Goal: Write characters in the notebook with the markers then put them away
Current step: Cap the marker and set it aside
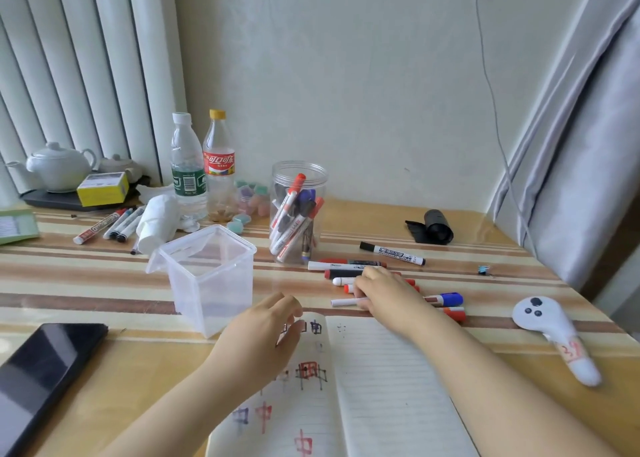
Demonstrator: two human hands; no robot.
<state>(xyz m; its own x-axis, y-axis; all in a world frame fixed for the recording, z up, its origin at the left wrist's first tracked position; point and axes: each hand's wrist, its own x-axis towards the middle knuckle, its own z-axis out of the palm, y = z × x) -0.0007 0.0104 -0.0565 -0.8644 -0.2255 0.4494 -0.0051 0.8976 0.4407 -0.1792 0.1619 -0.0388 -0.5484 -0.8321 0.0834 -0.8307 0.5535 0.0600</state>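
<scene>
Striped table [104, 276], right hand [384, 292] fingers curled on loose markers [349, 266], left hand [266, 332] relaxed, holding nothing, over notebook [381, 380] top edge

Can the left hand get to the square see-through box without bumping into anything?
Probably yes. The left hand hovers over the open notebook, and the empty square plastic box stands just beside it, with only bare table in between. Nothing seems to block the way.
</scene>
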